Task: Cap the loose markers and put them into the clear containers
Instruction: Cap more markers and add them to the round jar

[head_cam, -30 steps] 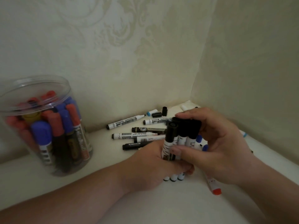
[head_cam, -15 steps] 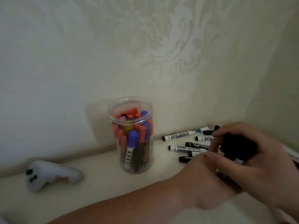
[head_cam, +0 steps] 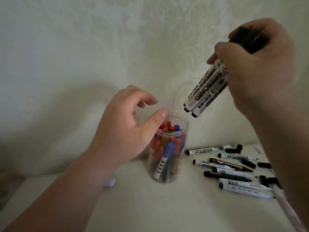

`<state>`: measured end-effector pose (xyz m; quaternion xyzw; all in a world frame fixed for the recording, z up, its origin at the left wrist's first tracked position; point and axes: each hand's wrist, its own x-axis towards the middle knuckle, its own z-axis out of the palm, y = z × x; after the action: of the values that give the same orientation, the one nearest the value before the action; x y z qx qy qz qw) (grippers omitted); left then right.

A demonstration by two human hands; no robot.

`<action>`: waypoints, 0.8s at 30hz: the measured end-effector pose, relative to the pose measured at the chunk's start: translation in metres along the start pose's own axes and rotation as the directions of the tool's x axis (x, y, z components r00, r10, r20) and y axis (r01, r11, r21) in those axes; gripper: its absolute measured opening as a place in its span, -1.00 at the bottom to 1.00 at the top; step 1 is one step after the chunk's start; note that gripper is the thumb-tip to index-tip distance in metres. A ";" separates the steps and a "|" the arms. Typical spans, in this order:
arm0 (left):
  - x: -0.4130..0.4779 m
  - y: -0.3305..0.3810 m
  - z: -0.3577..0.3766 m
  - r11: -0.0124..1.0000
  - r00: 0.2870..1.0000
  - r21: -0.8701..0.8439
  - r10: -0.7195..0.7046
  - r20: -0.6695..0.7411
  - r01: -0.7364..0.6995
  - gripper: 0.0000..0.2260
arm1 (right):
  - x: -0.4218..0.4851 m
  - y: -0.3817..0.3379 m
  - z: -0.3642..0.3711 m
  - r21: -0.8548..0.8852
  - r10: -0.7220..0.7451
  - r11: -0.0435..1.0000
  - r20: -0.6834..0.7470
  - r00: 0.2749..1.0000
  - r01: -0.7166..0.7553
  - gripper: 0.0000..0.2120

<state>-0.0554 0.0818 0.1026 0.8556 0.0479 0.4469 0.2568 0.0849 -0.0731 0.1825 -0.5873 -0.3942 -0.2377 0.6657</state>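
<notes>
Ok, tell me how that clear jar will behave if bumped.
Tall and narrow, the jar could tip, though the markers packed inside probably weigh it down. Its smooth clear wall may feel slippery.

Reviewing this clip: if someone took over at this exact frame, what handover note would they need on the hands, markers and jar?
Left hand: open, hovering at the mouth of the clear jar; contact unclear.
Right hand: grips a bundle of black-capped whiteboard markers, tilted, above and right of the jar.
Done: jar holds many red- and blue-capped markers.
Left: drop in the bundle, then cap and store the loose markers; black caps lie among them, right of the jar.
</notes>
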 end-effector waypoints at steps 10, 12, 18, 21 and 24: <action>0.020 -0.011 0.035 0.950 0.814 0.312 -0.164 0.557 -0.022 -0.51 | -0.015 0.047 0.031 -0.137 0.161 0.979 0.075 0.984 -0.150 -0.81; 0.011 -0.014 0.041 0.978 0.869 0.199 -0.147 0.472 0.058 -0.57 | -0.020 0.051 0.023 -0.162 0.184 0.972 0.076 0.980 -0.170 -0.82; -0.028 -0.015 0.065 0.961 0.929 -0.077 -0.235 0.284 0.267 0.18 | -0.036 0.055 -0.007 -0.093 0.268 0.958 -0.034 0.963 -0.270 -0.81; -0.032 -0.017 0.083 0.809 0.822 -0.352 -0.258 0.508 0.471 0.13 | -0.043 0.052 -0.024 -0.031 0.295 0.954 -0.073 0.953 -0.298 -0.82; -0.033 -0.009 0.095 0.649 0.767 -0.552 -0.077 0.637 0.524 -0.14 | -0.049 0.049 -0.040 -0.007 0.300 0.953 -0.088 0.950 -0.302 -0.83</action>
<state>0.0012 0.0420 0.0294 0.7602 -0.0547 0.1066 0.6385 0.1042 -0.1091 0.1138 -0.6366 -0.2685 -0.1624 0.7044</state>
